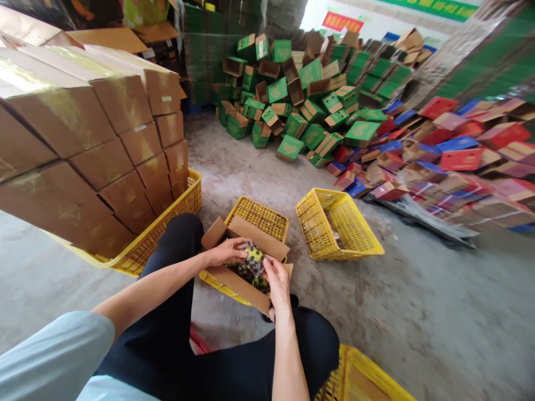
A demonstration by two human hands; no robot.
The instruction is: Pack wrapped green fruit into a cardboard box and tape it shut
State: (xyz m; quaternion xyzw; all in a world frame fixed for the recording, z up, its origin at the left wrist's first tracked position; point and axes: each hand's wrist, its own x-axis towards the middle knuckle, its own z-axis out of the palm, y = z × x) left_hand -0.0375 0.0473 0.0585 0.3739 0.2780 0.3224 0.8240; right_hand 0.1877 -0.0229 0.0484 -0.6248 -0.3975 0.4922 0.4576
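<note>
Between my two hands is a small clear plastic packet (254, 258) with yellow-green and dark markings; what is inside it I cannot make out. My left hand (229, 252) grips its left end, fingers closed along the edge. At the right end, my right hand (276, 277) pinches it between thumb and fingers. Both hands are above an open cardboard box (244, 285) with its flaps spread. More packets (259, 283) of the same look lie inside, partly hidden by the held one. The box rests on a yellow plastic crate (261, 214).
Right of the box stands another yellow crate (339, 225) with a few items in it. Stacked brown cartons (125, 150) rise at left in a yellow crate. Green boxes (288, 147) and red and blue boxes (462, 160) lie heaped behind. A yellow crate (355, 373) sits by my right knee.
</note>
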